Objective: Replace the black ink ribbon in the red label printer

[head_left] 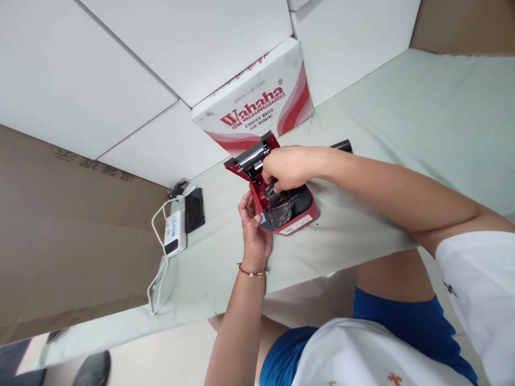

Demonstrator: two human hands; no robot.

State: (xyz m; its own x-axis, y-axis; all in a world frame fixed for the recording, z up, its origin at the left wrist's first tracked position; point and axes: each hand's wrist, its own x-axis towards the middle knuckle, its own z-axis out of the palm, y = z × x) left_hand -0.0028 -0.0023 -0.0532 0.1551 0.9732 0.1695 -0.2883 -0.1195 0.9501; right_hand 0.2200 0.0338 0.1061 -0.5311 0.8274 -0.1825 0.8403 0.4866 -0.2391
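while the left hand (254, 228) holds the red machine (315, 208) by its corner, the right hand (292, 167) reaches inside, fingers curled; whether they grip the crumpled plastic (282, 213) is unclear.

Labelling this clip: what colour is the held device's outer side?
The device's outer side is red, best seen in the head view.

Your right arm (386, 187) reaches in from the right edge of the frame, your right hand (290, 167) just above centre, back of the hand up, fingers curled downward. Your left arm (241, 321) rises from the bottom edge to your left hand (255, 236), just below centre, thumb and fingers bent.
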